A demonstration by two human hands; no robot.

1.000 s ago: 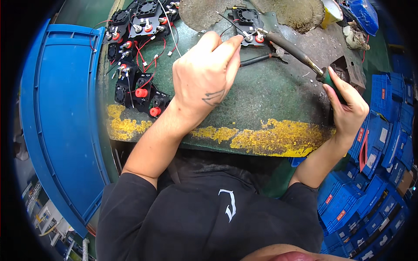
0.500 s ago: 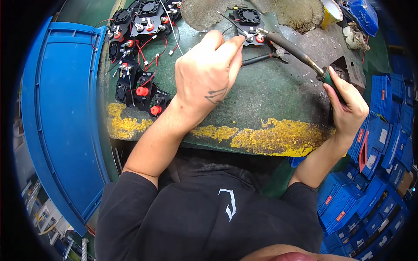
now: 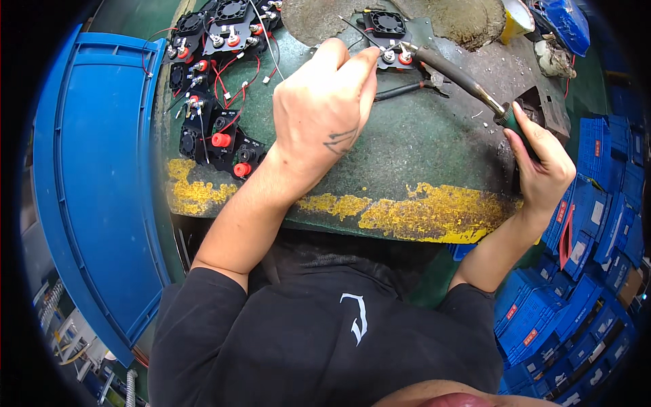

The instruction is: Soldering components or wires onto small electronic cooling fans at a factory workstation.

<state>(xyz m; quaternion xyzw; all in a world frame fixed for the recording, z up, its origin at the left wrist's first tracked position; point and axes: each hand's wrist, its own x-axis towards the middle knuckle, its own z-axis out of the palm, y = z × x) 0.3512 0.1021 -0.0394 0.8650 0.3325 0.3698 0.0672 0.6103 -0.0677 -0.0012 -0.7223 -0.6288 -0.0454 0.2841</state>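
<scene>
My right hand [image 3: 539,156], closed round the green handle, holds a soldering iron [image 3: 468,85]. Its tip rests by the metal posts of a black circuit board with a fan [image 3: 388,24] at the far middle of the bench. My left hand [image 3: 322,102] is closed in a pinch just left of those posts. A thin silvery solder wire [image 3: 271,47] runs down from the top edge into this hand; the pinched end is mostly hidden by the fingers. A loose black wire [image 3: 356,28] slants toward the posts. On the board stand red-collared terminals [image 3: 405,57].
Several more fan boards [image 3: 230,13] with red and black terminals and red wires are heaped at the bench's left. A thick black cable [image 3: 403,90] lies beyond my left hand. A metal box [image 3: 542,112] is at the right. Blue crates [image 3: 597,217] are stacked beyond the bench.
My left fingertips have shifted slightly up and left at the posts. The soldering iron's tip has moved a touch left; my right hand is almost still.
</scene>
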